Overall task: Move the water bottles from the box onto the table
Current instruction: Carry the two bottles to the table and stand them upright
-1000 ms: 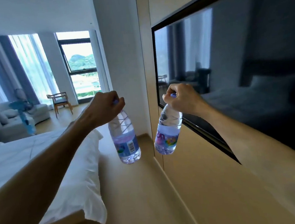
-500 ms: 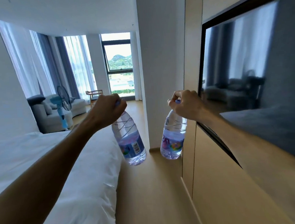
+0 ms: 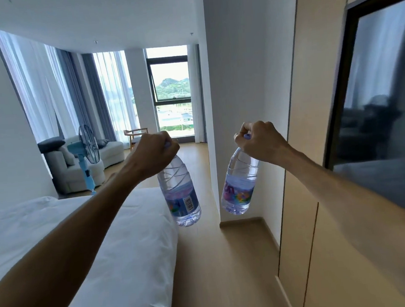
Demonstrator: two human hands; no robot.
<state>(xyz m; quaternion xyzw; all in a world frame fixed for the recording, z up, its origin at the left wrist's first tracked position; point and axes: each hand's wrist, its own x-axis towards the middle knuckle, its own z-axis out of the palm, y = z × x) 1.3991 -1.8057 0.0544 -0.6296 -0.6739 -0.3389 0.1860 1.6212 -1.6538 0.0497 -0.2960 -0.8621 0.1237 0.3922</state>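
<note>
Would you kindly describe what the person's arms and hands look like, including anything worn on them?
Both forearms are bare as far as the frame shows: no sleeves, watch, bracelets or gloves. No rings can be made out on the left hand or the right hand. The arms look lean, entering from the lower corners.

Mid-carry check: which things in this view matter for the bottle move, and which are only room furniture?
Job:
left hand, gripping the barcode-labelled clear plastic water bottle by its cap
right hand, gripping the colourful-labelled clear plastic water bottle by its cap

Background:
white bed
blue standing fan
grey sofa
wooden chair
</note>
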